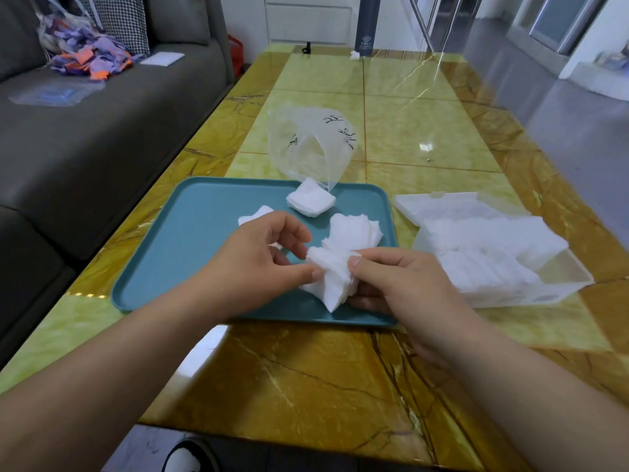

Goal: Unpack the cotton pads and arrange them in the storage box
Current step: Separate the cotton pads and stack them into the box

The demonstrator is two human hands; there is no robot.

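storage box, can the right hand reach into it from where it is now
Probably yes. The storage box sits open just right of the right hand, lid flipped back, nothing between them; the hand grips a stack of pads, though.

Glossy marbled table (306, 376), matt teal plastic tray (204, 233), soft fibrous cotton pads (333, 277) — clear crinkled plastic bag (306, 144), translucent plastic storage box (565, 284)

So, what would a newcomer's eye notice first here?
Probably the left hand and right hand at the centre, holding a fanned stack of white square cotton pads over the teal rectangular tray. Then the translucent plastic storage box right of the tray, partly filled with pads, and the clear plastic bag at the tray's far edge.
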